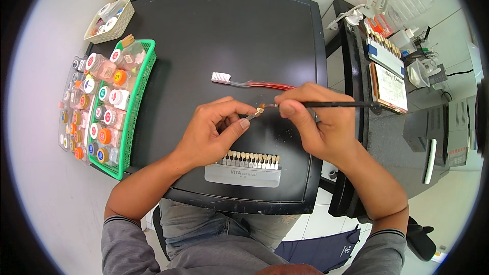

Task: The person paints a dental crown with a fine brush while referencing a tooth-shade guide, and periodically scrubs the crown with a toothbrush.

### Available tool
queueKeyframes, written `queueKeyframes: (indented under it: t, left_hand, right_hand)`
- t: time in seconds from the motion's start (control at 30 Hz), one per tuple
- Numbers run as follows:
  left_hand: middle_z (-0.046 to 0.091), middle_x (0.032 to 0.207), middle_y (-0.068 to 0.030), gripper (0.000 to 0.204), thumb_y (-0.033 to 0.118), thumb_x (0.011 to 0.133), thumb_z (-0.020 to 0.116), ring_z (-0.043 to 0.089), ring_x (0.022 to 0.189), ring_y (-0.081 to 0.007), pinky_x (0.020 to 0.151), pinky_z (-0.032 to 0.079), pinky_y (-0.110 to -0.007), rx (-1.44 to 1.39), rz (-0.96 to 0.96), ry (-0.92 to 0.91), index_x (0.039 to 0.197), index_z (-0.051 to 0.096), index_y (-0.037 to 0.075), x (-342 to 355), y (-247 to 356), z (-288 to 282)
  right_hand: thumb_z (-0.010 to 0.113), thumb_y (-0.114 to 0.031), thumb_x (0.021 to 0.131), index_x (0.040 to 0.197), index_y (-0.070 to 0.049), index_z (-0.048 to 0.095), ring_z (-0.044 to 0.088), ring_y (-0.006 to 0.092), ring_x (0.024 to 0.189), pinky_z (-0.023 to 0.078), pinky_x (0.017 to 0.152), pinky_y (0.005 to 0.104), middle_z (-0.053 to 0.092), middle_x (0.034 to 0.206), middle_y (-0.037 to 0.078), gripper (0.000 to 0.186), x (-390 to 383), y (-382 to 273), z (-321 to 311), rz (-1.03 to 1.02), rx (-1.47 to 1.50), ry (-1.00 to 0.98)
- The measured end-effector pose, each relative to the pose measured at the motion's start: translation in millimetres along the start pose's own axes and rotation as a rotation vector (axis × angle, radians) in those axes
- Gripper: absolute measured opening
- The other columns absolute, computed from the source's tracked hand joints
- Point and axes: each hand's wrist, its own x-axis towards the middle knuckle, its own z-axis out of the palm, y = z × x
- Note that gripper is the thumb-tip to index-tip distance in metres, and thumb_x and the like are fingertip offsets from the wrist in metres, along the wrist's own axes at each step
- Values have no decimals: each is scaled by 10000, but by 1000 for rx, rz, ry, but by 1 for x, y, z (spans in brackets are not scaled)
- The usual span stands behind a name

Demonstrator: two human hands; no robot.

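Observation:
My left hand [214,131] pinches a thin metal holder with a small tooth-shaped tab [259,110] at its tip, held above the black tray. My right hand [316,122] grips a thin black-handled brush [333,104], whose tip touches the tab. Below my hands lies a grey shade guide [243,175] with a row of tooth-coloured tabs. A red toothbrush [244,82] with white bristles lies just beyond my hands.
The black tray [214,30] rests on a white surface. A green basket [133,103] at left holds several small jars with coloured lids; a white basket [113,20] sits behind it. At right, a dark bench [392,137] carries another shade guide, bottles and equipment.

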Motion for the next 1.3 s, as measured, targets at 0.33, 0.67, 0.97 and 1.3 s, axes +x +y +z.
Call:
queueKeyframes:
  t: [0.33, 0.67, 0.97, 1.3]
  left_hand:
    - [578, 894, 4, 223, 86, 1065, 720, 521, 731, -61, 672, 416, -272, 11, 2, 3, 1251, 791, -14, -1, 0, 0]
    - [582, 892, -1, 233, 98, 1072, 721, 529, 726, -65, 670, 421, -275, -1, 13, 6, 1262, 787, -19, 1, -2, 1]
    - [606, 886, 32, 198, 56, 1067, 729, 555, 743, -32, 685, 449, -225, -85, -64, 19, 1251, 730, -16, -7, -8, -1]
    - [717, 825, -5, 166, 62, 1002, 822, 640, 716, -42, 646, 498, -233, 106, 166, 218, 1120, 721, 6, 13, -10, -18]
  right_hand:
    - [815, -104, 1021, 998, -18, 807, 739, 297, 749, 585, 688, 372, 793, 934, 101, 90, -1, -1, 4, -31, 34, 6]
    - [822, -85, 1007, 1017, -12, 826, 748, 269, 711, 563, 616, 342, 807, 945, 112, 74, 0, 2, 0, -137, 12, -12]
    - [817, -70, 1005, 936, 29, 819, 737, 267, 651, 567, 609, 355, 806, 882, 121, 120, -1, 6, 4, 31, -65, 7]
    - [737, -69, 1076, 1020, 85, 793, 721, 126, 735, 559, 663, 288, 788, 910, 113, 173, -18, -30, 24, 315, 377, -309]
